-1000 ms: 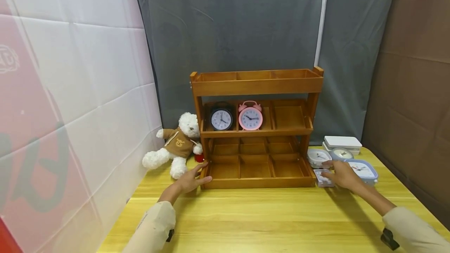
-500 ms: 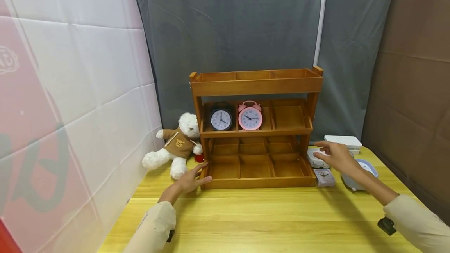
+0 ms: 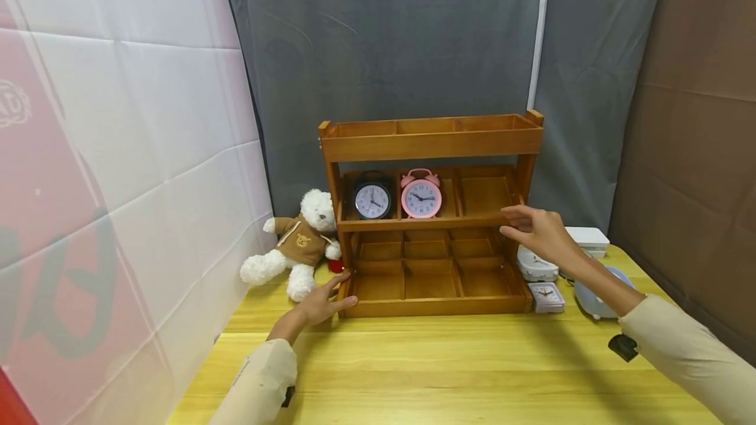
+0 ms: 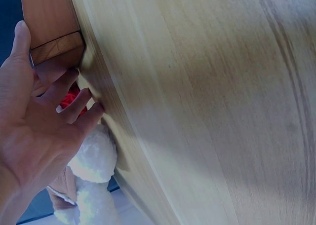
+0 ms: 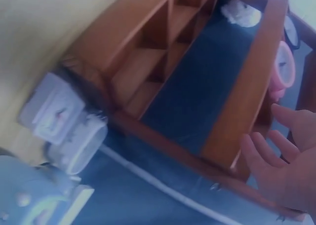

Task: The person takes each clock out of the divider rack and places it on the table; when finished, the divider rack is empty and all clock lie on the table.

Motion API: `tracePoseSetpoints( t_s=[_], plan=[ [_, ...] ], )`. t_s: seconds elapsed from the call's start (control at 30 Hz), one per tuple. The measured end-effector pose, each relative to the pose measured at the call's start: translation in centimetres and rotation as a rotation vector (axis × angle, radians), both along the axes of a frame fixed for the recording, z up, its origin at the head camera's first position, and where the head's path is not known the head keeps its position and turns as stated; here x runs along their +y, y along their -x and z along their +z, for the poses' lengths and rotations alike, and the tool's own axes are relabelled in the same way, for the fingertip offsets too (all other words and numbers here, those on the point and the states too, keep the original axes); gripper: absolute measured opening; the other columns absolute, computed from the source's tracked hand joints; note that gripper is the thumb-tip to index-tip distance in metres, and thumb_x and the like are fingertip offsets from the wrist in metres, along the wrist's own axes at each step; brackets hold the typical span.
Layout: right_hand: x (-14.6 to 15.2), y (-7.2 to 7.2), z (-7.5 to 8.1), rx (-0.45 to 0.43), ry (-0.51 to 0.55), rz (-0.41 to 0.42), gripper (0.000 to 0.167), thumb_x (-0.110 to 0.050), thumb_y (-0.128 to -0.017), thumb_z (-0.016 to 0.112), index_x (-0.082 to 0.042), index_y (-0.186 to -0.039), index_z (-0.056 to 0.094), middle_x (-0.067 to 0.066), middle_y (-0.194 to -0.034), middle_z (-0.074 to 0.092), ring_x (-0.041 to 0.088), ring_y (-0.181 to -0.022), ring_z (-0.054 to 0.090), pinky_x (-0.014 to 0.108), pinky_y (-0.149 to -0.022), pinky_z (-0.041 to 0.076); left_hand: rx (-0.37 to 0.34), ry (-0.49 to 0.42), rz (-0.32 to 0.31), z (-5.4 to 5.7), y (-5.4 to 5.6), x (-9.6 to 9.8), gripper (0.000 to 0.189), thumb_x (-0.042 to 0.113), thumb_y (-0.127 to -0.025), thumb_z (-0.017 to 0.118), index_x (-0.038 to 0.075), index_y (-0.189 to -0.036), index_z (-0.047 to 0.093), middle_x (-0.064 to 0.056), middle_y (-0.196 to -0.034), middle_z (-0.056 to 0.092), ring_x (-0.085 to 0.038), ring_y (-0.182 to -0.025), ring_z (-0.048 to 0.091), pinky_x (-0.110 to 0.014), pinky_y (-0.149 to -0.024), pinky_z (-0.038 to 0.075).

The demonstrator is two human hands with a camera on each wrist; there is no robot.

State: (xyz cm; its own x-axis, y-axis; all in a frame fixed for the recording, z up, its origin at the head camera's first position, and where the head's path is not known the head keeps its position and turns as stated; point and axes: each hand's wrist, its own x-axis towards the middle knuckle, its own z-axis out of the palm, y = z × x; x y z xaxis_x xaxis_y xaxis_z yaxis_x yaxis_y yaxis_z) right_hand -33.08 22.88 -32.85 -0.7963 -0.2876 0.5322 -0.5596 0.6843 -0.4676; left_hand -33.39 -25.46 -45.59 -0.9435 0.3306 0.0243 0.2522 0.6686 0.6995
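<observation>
A brown wooden shelf rack (image 3: 434,144) with divided compartments stands on the table. Its middle tier holds a black alarm clock (image 3: 372,202) at the left and a pink twin-bell alarm clock (image 3: 421,199) beside it. My left hand (image 3: 319,303) rests at the rack's lower left front corner, thumb near the front board and fingers along the outer side. Raised in front of the middle tier's right end is my right hand (image 3: 546,235), fingers loosely spread and holding nothing. Below it sit a small square clock (image 3: 547,297) and a white clock (image 3: 537,266).
A blue-grey clock (image 3: 593,300) lies farther right, partly behind the right forearm. White boxes (image 3: 587,237) are stacked behind it. At the rack's left, a white teddy bear (image 3: 302,241) in a brown hoodie leans beside a small red object (image 3: 335,265). Grey curtain (image 3: 425,38) hangs behind.
My right hand has risen from the clocks at the right and moved left to the rack's middle tier, holding nothing. The left hand has stayed at the corner.
</observation>
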Motion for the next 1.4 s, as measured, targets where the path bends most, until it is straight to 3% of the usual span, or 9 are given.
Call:
tracePoseSetpoints(
  t_s=[0.23, 0.77, 1.07, 1.13, 1.2, 1.3, 1.37, 1.4],
  plan=[
    [-3.0, 1.2, 1.6, 0.022, 0.024, 0.028, 0.039, -0.012, -0.096, 0.077, 0.003, -0.131, 0.067, 0.026, -0.118, 0.073, 0.04, -0.102, 0.074, 0.051, -0.085, 0.061, -0.001, 0.018, 0.007, 0.0, -0.1, -0.4, 0.077, 0.038, -0.103, 0.067, 0.005, -0.162, 0.032, -0.033, -0.159, 0.037, -0.051, -0.141, 0.045, -0.061, -0.113, 0.041],
    [-9.0, 4.2, 3.2, -0.025, 0.086, 0.071, 0.043, -0.013, -0.096, 0.077, 0.003, -0.134, 0.066, 0.024, -0.122, 0.072, 0.037, -0.105, 0.074, 0.048, -0.083, 0.062, -0.007, 0.024, 0.022, 0.0, -0.3, -0.6, 0.077, 0.04, -0.102, 0.067, 0.006, -0.163, 0.032, -0.034, -0.158, 0.037, -0.05, -0.14, 0.046, -0.061, -0.113, 0.041],
    [-11.5, 5.6, 3.5, -0.152, 0.1, 0.101, 0.053, -0.008, -0.101, 0.069, 0.002, -0.15, 0.051, 0.031, -0.138, 0.061, 0.043, -0.123, 0.065, 0.049, -0.096, 0.058, -0.003, 0.033, 0.021, 0.1, -0.2, -0.4, 0.077, 0.04, -0.102, 0.067, 0.007, -0.162, 0.033, -0.033, -0.158, 0.038, -0.049, -0.139, 0.048, -0.06, -0.113, 0.041],
    [-11.9, 5.8, 3.6, -0.174, 0.087, 0.1, 0.054, -0.008, -0.103, 0.066, 0.001, -0.152, 0.048, 0.031, -0.14, 0.06, 0.042, -0.124, 0.064, 0.044, -0.089, 0.061, -0.003, 0.03, 0.017, 0.1, -0.2, -0.3, 0.077, 0.039, -0.102, 0.068, 0.007, -0.163, 0.033, -0.032, -0.159, 0.038, -0.049, -0.14, 0.047, -0.061, -0.113, 0.041],
    [-12.2, 6.0, 3.7, -0.191, 0.067, 0.081, 0.054, -0.009, -0.104, 0.063, -0.002, -0.155, 0.046, 0.029, -0.14, 0.06, 0.038, -0.116, 0.069, 0.034, -0.075, 0.061, -0.004, 0.027, 0.016, 0.1, -0.2, -0.2, 0.077, 0.039, -0.102, 0.068, 0.007, -0.163, 0.033, -0.032, -0.159, 0.038, -0.049, -0.14, 0.047, -0.061, -0.113, 0.041],
    [-12.6, 6.4, 3.7, -0.229, 0.059, 0.046, 0.053, -0.013, -0.106, 0.06, -0.009, -0.157, 0.046, 0.027, -0.14, 0.061, 0.036, -0.089, 0.072, 0.028, -0.055, 0.046, -0.006, 0.027, 0.016, 0.1, -0.1, -0.3, 0.077, 0.04, -0.103, 0.067, 0.008, -0.163, 0.032, -0.031, -0.16, 0.037, -0.048, -0.141, 0.046, -0.06, -0.114, 0.04],
    [-12.9, 6.6, 3.7, -0.248, 0.055, 0.034, 0.053, -0.014, -0.107, 0.058, -0.012, -0.158, 0.045, 0.026, -0.141, 0.062, 0.035, -0.084, 0.068, 0.028, -0.057, 0.044, -0.006, 0.029, 0.016, 0.0, 0.0, -0.4, 0.077, 0.041, -0.103, 0.066, 0.009, -0.164, 0.031, -0.03, -0.16, 0.037, -0.047, -0.142, 0.046, -0.059, -0.115, 0.04],
    [-13.0, 6.7, 3.7, -0.255, 0.054, 0.03, 0.053, -0.014, -0.107, 0.057, -0.012, -0.158, 0.044, 0.026, -0.141, 0.061, 0.035, -0.089, 0.068, 0.03, -0.062, 0.046, -0.006, 0.029, 0.015, 0.0, 0.0, -0.4, 0.077, 0.041, -0.103, 0.066, 0.009, -0.164, 0.031, -0.03, -0.16, 0.037, -0.047, -0.142, 0.046, -0.059, -0.115, 0.04]
  ],
)
